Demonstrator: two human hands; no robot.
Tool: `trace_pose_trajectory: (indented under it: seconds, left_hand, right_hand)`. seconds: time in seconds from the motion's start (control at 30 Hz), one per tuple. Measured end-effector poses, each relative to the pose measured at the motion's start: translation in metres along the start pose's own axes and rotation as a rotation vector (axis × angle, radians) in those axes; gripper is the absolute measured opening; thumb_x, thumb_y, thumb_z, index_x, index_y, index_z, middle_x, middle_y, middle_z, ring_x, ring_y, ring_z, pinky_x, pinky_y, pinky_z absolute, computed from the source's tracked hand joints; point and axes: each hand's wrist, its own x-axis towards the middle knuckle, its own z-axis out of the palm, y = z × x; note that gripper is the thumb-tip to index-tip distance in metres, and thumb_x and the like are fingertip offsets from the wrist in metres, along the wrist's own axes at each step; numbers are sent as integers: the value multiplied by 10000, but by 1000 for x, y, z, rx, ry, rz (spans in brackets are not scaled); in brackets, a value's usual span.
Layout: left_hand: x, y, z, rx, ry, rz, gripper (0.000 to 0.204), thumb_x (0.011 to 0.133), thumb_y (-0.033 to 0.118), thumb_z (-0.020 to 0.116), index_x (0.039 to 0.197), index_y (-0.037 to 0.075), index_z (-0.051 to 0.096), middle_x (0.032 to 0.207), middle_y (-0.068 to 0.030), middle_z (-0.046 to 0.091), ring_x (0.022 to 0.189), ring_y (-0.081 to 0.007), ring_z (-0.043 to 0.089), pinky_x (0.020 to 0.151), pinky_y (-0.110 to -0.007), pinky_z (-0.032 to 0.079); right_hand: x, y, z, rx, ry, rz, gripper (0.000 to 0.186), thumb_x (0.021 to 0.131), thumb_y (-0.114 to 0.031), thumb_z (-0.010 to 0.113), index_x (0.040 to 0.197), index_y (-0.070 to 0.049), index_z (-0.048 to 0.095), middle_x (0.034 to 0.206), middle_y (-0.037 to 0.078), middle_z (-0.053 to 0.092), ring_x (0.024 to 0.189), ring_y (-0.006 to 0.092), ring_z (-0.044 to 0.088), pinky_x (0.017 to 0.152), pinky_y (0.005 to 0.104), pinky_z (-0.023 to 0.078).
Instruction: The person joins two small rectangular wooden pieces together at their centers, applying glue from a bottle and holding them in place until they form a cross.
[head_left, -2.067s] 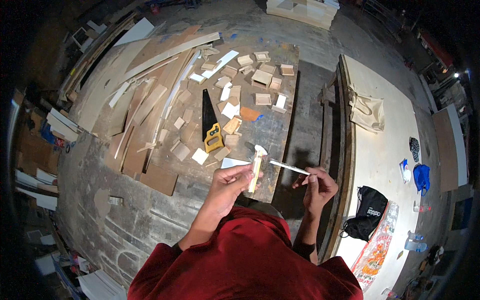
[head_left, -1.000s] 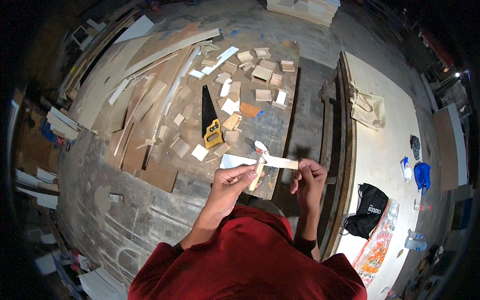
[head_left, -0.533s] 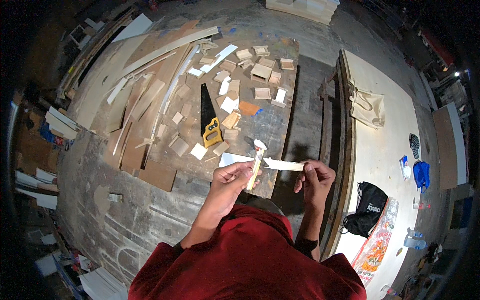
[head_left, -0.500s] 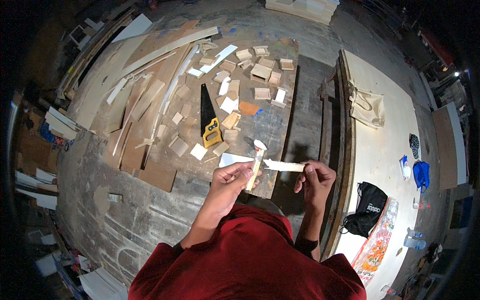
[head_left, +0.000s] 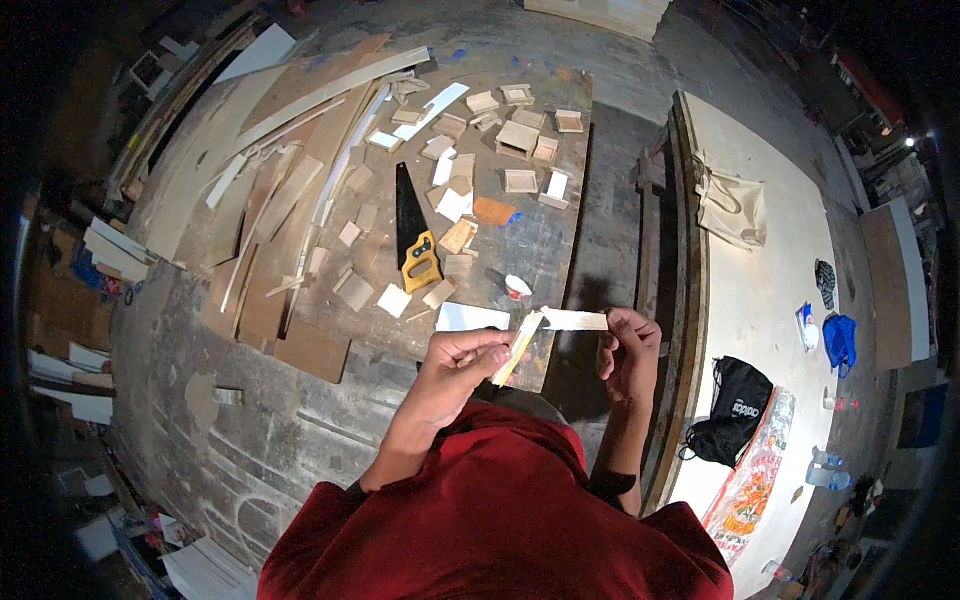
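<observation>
Above the near right corner of the worktable [head_left: 545,250], my left hand [head_left: 448,372] pinches a narrow wooden piece [head_left: 519,352] with a pale yellow edge, tilted up to the right. My right hand [head_left: 632,345] grips the end of a flat wooden stick [head_left: 580,321], held nearly level. White paste shows along the stick, and its free end meets the upper tip of the narrow piece. Just beyond them stands a small cup [head_left: 517,286] with white stuff in it. A white flat board [head_left: 472,317] lies beside my left fingers.
A yellow-handled handsaw [head_left: 420,262] lies mid-table among several small wooden boxes [head_left: 518,140] and offcuts. Long boards [head_left: 290,190] cover the left side. Across a gap at right, another table [head_left: 780,290] bears a cloth bag [head_left: 730,207] and a black drawstring bag [head_left: 733,408].
The narrow piece has tilted further right, uncovering the cup. My right hand has risen slightly and moved left, bringing the stick against the piece's upper end.
</observation>
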Motion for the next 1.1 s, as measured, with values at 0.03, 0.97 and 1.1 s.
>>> trace_pose_trajectory:
  seconds: [0.03,0.97,1.1]
  left_hand:
    - [1,0,0,-24,3,-2,245,917,14,598,1147,-63,630,1011,-131,691,935,-142,637,829,-274,512]
    - [45,14,18,66,46,0,268,896,68,652,1137,-47,621,1008,-130,682,877,-151,654,705,-289,569]
    - [54,13,21,88,21,7,259,895,48,648,1132,-55,621,1021,-124,678,897,-150,652,697,-292,574]
  right_hand:
    - [0,0,-1,18,23,-2,192,924,-128,603,836,41,629,583,25,526,365,97,468,310,239,376]
    - [19,-26,-18,-713,25,-684,143,892,-47,626,916,77,691,686,89,579,478,129,549,405,252,440]
    - [18,-30,-14,-662,52,-637,148,894,-51,626,920,79,691,691,92,583,493,133,560,411,252,447]
